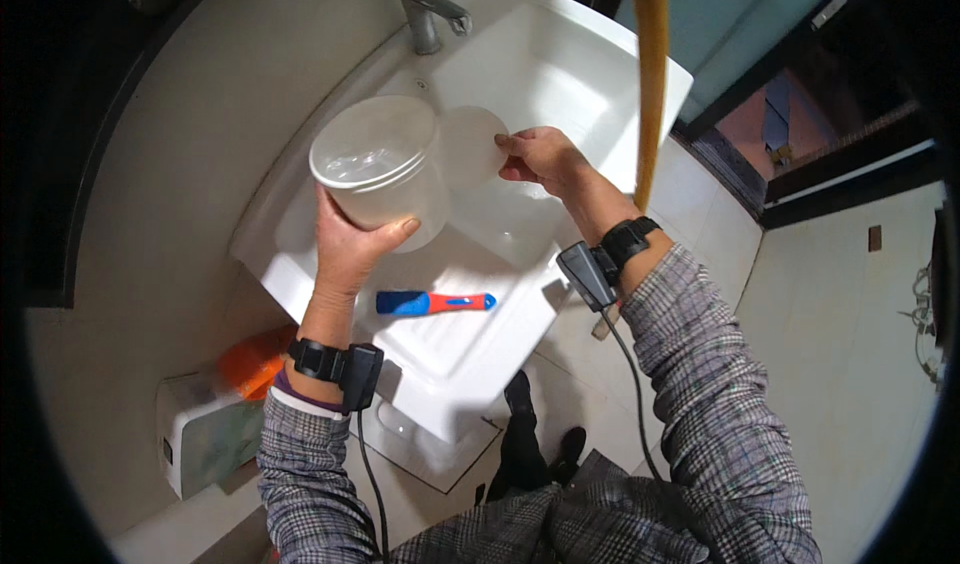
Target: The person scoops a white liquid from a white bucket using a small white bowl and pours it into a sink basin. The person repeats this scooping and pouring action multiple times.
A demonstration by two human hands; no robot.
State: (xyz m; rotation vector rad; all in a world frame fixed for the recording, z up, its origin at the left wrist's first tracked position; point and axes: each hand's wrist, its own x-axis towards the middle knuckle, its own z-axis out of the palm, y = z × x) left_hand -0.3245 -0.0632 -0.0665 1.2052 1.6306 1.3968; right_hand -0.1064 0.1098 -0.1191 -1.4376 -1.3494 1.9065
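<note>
Head view: left hand (348, 242) grips the translucent white plastic tub (398, 186) — best held steady; right hand (543, 157) pinches the round translucent plastic disc (471, 147) at its three-o'clock edge.

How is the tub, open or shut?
Open: the tub has nothing over its top, so you can see down inside.
</note>
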